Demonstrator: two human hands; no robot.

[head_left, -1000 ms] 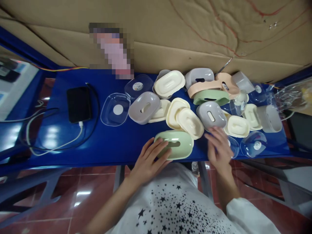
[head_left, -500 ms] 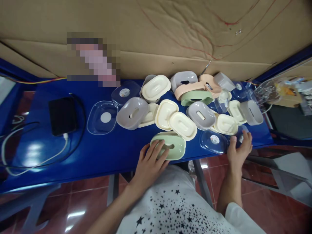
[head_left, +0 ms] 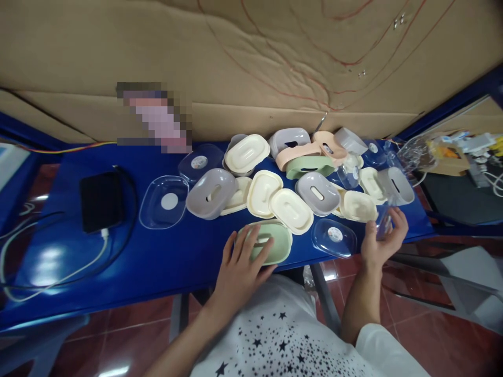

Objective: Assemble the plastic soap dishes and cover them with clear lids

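My left hand (head_left: 243, 256) lies with fingers spread over the left part of an oval green plastic box (head_left: 280, 246) at the table's front edge. A pale strip shows in the slot under my fingers. At the right, my right hand (head_left: 383, 242) grips a clear plastic lid (head_left: 381, 219) between thumb and fingers, the lid partly hidden by the hand. Left of it lies another clear lid (head_left: 335, 242) with a round label. Cream trays (head_left: 291, 211) and grey slotted boxes (head_left: 318, 193) are spread behind the green box.
On the blue table (head_left: 168, 262), a black device (head_left: 101, 201) with cables lies at the left, near a clear lid (head_left: 163, 204). Peach pieces (head_left: 330, 144) and a second green piece (head_left: 310, 167) are at the back, before a cardboard wall (head_left: 236, 68). Plastic wrap (head_left: 420, 157) sits far right.
The clear lid in my right hand is tipped up more from the table. My left hand stays on the green box, whose slot now shows a pale strip. The view has shifted slightly.
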